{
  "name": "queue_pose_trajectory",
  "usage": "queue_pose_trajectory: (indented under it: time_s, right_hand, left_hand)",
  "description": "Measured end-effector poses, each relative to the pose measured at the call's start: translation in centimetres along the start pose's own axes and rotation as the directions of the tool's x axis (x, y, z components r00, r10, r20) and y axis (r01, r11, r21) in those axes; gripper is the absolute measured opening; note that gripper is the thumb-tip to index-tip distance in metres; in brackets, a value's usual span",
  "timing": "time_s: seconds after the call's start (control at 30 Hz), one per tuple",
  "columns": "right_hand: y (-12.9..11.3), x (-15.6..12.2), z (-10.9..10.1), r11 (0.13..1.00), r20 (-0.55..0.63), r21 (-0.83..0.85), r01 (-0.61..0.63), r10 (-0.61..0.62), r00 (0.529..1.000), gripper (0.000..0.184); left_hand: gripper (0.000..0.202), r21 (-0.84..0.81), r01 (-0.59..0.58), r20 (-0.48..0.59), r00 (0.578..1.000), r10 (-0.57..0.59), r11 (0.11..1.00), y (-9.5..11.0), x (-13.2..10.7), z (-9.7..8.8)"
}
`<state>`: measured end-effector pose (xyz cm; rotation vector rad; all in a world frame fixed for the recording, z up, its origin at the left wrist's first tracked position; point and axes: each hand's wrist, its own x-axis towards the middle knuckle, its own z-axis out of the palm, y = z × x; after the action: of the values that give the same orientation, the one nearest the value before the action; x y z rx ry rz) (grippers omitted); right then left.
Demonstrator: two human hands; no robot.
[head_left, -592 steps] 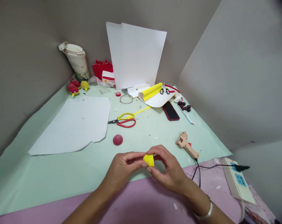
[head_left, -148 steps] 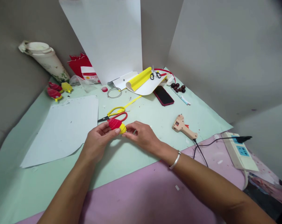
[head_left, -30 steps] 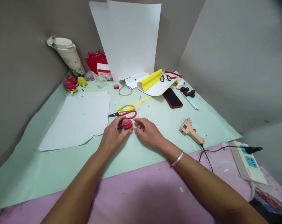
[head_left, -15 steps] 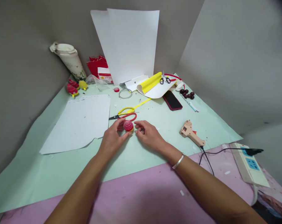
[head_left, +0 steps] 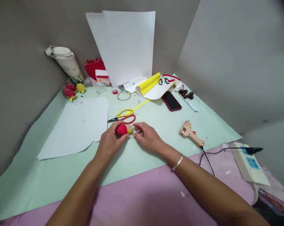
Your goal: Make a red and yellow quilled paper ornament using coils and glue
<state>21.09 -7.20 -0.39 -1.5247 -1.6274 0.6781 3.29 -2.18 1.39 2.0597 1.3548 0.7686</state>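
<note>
My left hand (head_left: pixel 111 138) is closed around a small rounded craft piece, red and ribbed (head_left: pixel 121 129) with a yellow end (head_left: pixel 129 129). It lies on its side between thumb and fingers, yellow end to the right. My right hand (head_left: pixel 146 135) is just right of that end, fingers half bent and thumb apart from them. I see nothing in it; whether its fingertips touch the yellow rim I cannot tell. Scissors with one yellow and one red handle (head_left: pixel 126 116) lie just beyond my hands.
White paper (head_left: pixel 78 125) lies to the left. On the right are a glue gun (head_left: pixel 191 134) with a cord, a phone (head_left: pixel 172 101) and a power strip (head_left: pixel 251 163). Behind stand a cup (head_left: pixel 70 64), red-and-yellow pieces (head_left: pixel 70 93), a yellow roll (head_left: pixel 148 84) and small scissors (head_left: pixel 164 81).
The craft piece has turned in my left hand from red dome facing up to lying sideways with its yellow end toward my right hand. My right hand stays close beside it.
</note>
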Motion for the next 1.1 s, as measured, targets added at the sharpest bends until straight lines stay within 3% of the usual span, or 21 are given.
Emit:
queue_pose_trajectory:
  time_s: [0.2, 0.3, 0.37, 0.47, 0.57, 0.67, 0.77, 0.87, 0.97, 1.1]
  right_hand:
    - [-0.2, 0.0, -0.5, 1.0, 0.031, -0.018, 0.001, 0.0, 1.0, 0.039]
    - [-1.4, 0.0, -1.9, 0.995, -0.022, -0.04, 0.091, -0.092, 0.996, 0.041]
    - [-2.7, 0.2, -2.9, 0.964, -0.038, -0.069, 0.256, -0.259, 0.965, 0.048]
    - [-4.7, 0.4, -3.6, 0.888, 0.021, -0.07, 0.455, -0.454, 0.891, 0.055]
    - [-5.9, 0.7, -3.0, 0.852, 0.091, -0.072, 0.519, -0.513, 0.854, 0.056]
    - [-6.2, 1.0, -2.0, 0.837, 0.131, -0.103, 0.537, -0.524, 0.841, 0.045]
    - [-5.7, 1.5, -1.9, 0.887, 0.069, -0.062, 0.457, -0.453, 0.889, 0.038]
    - [-4.5, 2.2, -2.7, 0.967, -0.071, 0.151, 0.203, -0.194, 0.978, 0.036]
    - [-3.1, 2.9, -3.1, 0.888, -0.036, 0.46, -0.009, 0.029, 0.999, 0.035]
    - [-2.2, 3.1, -2.5, 0.768, 0.042, 0.63, -0.114, 0.114, 0.993, 0.037]
  left_hand:
    - [0.048, -0.043, 0.075, -0.019, 0.997, -0.076, 0.996, 0.2, 0.3, -2.1]
    - [0.052, -0.259, 0.096, -0.005, 0.995, -0.1, 0.961, 0.9, 0.1, -3.0]
    - [0.048, -0.407, 0.147, 0.054, 0.989, -0.137, 0.901, 1.4, -0.1, -3.5]
    - [0.037, -0.539, 0.188, 0.206, 0.975, -0.088, 0.821, 1.9, -0.4, -4.0]
    - [0.038, -0.544, 0.206, 0.311, 0.95, -0.033, 0.813, 2.4, -0.6, -4.4]
    - [0.041, -0.509, 0.192, 0.33, 0.944, -0.017, 0.839, 2.7, -0.7, -4.7]
    - [0.042, -0.487, 0.176, 0.272, 0.961, -0.042, 0.855, 2.5, -0.6, -4.7]
    - [0.048, -0.435, 0.155, 0.125, 0.986, -0.111, 0.887, 1.5, -0.3, -4.1]
    - [0.062, -0.219, 0.126, 0.036, 0.992, -0.121, 0.968, 0.3, -0.2, -2.6]
    - [0.063, -0.052, 0.106, 0.069, 0.992, -0.103, 0.993, -0.3, -0.2, -0.6]
